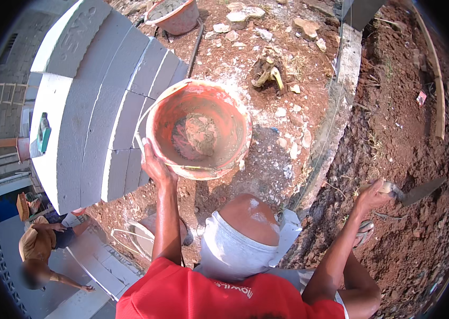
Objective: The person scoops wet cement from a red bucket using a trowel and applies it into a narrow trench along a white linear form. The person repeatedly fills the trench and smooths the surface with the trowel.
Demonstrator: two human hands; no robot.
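My left hand [156, 165] grips the near left rim of an orange-red bucket [235, 154]. The bucket is tilted so its inside shows, smeared with grey mortar, and a lump of mortar [200, 135] lies at the bottom. A thin wire handle [140, 122] hangs over its left side. Out to the right, my right hand [371, 195] is closed round the handle of a trowel [422, 192], its pointed blade directed right over the soil. Below the bucket, my bent knee [248, 212] shows, splashed with mortar, under a rolled pale trouser leg [238, 244].
Grey blocks [97, 101] form a wall on the left, with a green tool [44, 132] on top. A second bucket [174, 16] stands far ahead; another container [145, 234] is near my left arm. A concrete strip [336, 106] borders reddish soil. A co-worker [44, 244] is lower left.
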